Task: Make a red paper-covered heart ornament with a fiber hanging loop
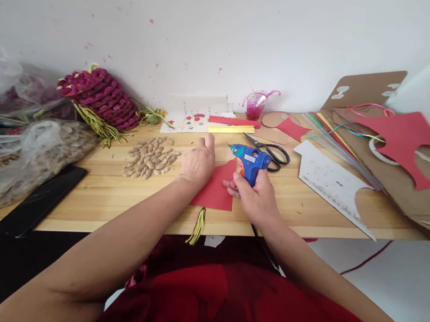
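Observation:
My right hand (256,197) is wrapped round the grip of a blue hot glue gun (253,161), whose nozzle points left toward my other hand. A red sheet of card (219,188) lies on the table between my hands. My left hand (198,163) is at the card's left edge with its fingers curled; what they hold, if anything, is hidden. From the card's lower edge hangs a yellow and dark tassel (197,227) over the table's front edge. Loose peanuts (151,157) are spread just left of my left hand. Black-handled scissors (275,154) lie behind the glue gun.
At left are a bag of peanuts (38,156), a black phone (41,202) and a magenta craft piece (101,95). A cup of pink paint (255,105) stands by the wall. White card (333,184), red scrap card (407,141) and brown cardboard (407,198) lie right.

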{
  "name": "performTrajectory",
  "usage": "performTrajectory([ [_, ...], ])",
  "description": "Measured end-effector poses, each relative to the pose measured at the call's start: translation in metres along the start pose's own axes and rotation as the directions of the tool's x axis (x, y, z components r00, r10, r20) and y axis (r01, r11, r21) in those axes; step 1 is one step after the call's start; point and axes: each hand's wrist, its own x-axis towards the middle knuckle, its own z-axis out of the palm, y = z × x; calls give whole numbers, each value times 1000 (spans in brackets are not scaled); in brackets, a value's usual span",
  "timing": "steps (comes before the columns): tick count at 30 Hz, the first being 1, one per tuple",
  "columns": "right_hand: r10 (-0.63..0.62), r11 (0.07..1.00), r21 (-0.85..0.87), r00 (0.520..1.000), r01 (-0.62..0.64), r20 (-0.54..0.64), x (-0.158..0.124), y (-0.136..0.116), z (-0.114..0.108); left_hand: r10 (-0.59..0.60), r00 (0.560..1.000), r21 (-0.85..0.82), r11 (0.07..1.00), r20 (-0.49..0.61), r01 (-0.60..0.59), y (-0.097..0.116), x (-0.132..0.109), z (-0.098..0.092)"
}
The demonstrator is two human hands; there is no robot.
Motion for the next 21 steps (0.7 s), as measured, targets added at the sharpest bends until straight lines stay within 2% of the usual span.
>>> performTrajectory([
  [6,-8,1000,-5,1000,8,-3,0,1,2,129,988,-58,989,-82,-134,-10,-14,7],
  [9,-7,1000,-5,1000,6,-9,-1,1,2,249,962,-37,966,-114,-254,-15,-26,10],
  [13,-2,1000,18,1000,2,5,0,1,2,346,925,-20,935,-158,-353,-23,-48,13],
  [17,8,1000,27,1000,-9,16,0,2,1,360,898,-102,913,-252,-395,-32,-62,11],
  [19,13,1000,15,1000,-13,15,-1,1,1,343,909,-138,914,-236,-381,-34,-61,7],
  [21,12,1000,-2,1000,-12,13,-2,0,1,316,933,-166,924,-173,-344,-32,-55,2],
])
